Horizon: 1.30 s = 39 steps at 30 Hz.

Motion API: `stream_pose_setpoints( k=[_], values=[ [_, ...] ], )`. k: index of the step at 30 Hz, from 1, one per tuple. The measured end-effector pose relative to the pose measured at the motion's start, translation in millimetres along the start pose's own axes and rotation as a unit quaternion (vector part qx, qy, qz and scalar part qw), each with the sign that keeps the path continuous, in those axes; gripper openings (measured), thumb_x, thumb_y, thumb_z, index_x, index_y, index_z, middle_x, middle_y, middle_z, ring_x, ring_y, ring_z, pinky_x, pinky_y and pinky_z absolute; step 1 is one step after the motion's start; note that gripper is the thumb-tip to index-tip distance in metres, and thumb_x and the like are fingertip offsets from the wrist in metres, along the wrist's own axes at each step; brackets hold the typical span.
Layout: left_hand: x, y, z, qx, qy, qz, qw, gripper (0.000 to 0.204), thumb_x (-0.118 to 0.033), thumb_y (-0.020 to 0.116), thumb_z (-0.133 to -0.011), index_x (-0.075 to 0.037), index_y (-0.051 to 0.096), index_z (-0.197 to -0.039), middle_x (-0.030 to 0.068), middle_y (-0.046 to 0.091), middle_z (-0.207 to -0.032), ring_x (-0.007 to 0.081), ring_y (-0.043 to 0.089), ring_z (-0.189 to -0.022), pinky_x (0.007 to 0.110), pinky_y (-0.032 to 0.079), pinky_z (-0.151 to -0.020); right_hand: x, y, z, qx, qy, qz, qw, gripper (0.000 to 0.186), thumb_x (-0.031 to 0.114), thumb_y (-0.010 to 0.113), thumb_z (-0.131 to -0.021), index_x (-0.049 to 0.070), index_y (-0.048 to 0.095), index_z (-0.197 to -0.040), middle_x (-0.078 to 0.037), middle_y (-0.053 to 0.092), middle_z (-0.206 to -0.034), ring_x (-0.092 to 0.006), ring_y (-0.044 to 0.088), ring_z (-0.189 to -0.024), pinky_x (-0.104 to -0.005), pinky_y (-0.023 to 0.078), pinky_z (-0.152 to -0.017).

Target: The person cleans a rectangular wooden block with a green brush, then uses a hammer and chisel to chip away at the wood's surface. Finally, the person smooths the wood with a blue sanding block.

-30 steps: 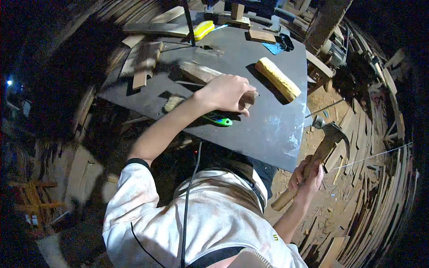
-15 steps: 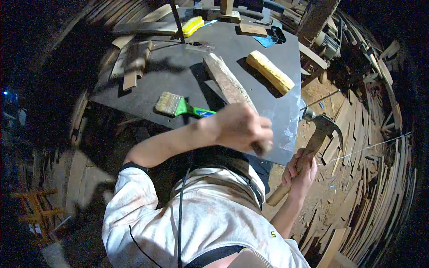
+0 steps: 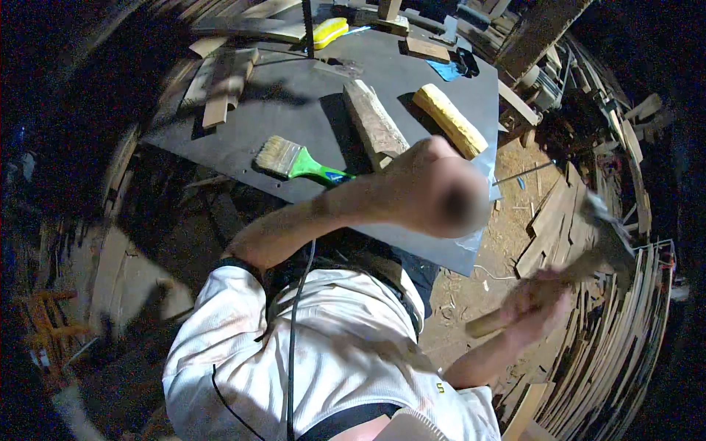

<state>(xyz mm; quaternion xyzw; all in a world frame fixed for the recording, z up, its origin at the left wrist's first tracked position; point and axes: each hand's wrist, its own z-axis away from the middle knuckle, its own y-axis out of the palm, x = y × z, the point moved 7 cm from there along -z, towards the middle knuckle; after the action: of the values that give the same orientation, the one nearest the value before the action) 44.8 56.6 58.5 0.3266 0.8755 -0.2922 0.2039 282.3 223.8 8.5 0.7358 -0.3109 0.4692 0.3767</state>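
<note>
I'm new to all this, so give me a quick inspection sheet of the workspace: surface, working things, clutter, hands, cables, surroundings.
Surface: grey tabletop, shadowed in places.
Working things: claw hammer, blurred; rough wooden piece; yellowish wooden piece to its right; green-handled paintbrush to its left.
Clutter: wood offcuts at left; yellow object toward the far side, kind unclear.
Hands: left hand curled over the tabletop's near right part, its contents too blurred to tell; right hand grips the hammer's handle beyond the right edge.
Cables: black cable over the white shirt.
Surroundings: debris-strewn floor; wooden strips at right; dark outer areas.
</note>
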Motion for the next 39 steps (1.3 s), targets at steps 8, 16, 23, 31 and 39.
stream_pose_setpoints(
  k=[8,16,23,31,39],
  values=[
    [9.2,2.8,-23.4,0.000,-0.015,0.020,1.000,0.021,-0.020,0.078,-0.071,-0.005,0.063,-0.067,0.0144,0.062,-0.061,0.0309,0.065,-0.056,0.040,0.050,-0.056,45.4,25.4,18.9,0.025,-0.098,0.045,0.994,0.045,0.044,0.066,-0.092,0.006,0.055,-0.112,-0.008,0.061,-0.078,-0.0150,0.052,-0.051,-0.0277,0.044,-0.045],
    [13.2,7.2,-13.7,-0.001,-0.006,0.002,1.000,0.025,-0.023,0.073,-0.073,-0.007,0.055,-0.066,0.0134,0.056,-0.058,0.0328,0.061,-0.054,0.041,0.047,-0.053,27.9,51.2,34.6,0.211,-0.082,0.189,0.956,0.043,0.042,0.065,-0.094,0.000,0.058,-0.095,-0.008,0.058,-0.068,-0.0160,0.052,-0.050,-0.0261,0.043,-0.045],
    [16.2,6.1,-8.4,-0.015,0.024,-0.022,0.999,0.017,-0.020,0.069,-0.070,-0.010,0.055,-0.069,0.0118,0.056,-0.058,0.0349,0.061,-0.056,0.041,0.048,-0.053,52.7,100.4,60.3,0.256,-0.358,0.226,0.869,0.029,0.029,0.060,-0.096,0.001,0.056,-0.100,-0.006,0.058,-0.072,-0.0148,0.052,-0.050,-0.0275,0.042,-0.044],
    [28.0,9.4,-5.9,0.000,-0.002,-0.070,0.998,0.014,-0.018,0.070,-0.068,-0.011,0.059,-0.072,0.0122,0.062,-0.064,0.0339,0.065,-0.062,0.043,0.051,-0.058,5.1,73.4,48.1,0.215,-0.125,0.231,0.941,0.025,0.026,0.053,-0.101,0.006,0.045,-0.089,-0.004,0.048,-0.063,-0.0096,0.041,-0.044,-0.0231,0.033,-0.039],
    [42.7,6.0,-4.8,0.020,-0.003,-0.104,0.994,0.017,-0.016,0.071,-0.063,-0.010,0.059,-0.073,0.0119,0.063,-0.066,0.0336,0.066,-0.064,0.042,0.051,-0.059,-12.2,85.1,43.7,0.241,-0.066,0.277,0.928,0.025,0.024,0.054,-0.099,0.003,0.054,-0.087,-0.004,0.046,-0.059,-0.0143,0.044,-0.044,-0.0249,0.037,-0.042]
  ],
)
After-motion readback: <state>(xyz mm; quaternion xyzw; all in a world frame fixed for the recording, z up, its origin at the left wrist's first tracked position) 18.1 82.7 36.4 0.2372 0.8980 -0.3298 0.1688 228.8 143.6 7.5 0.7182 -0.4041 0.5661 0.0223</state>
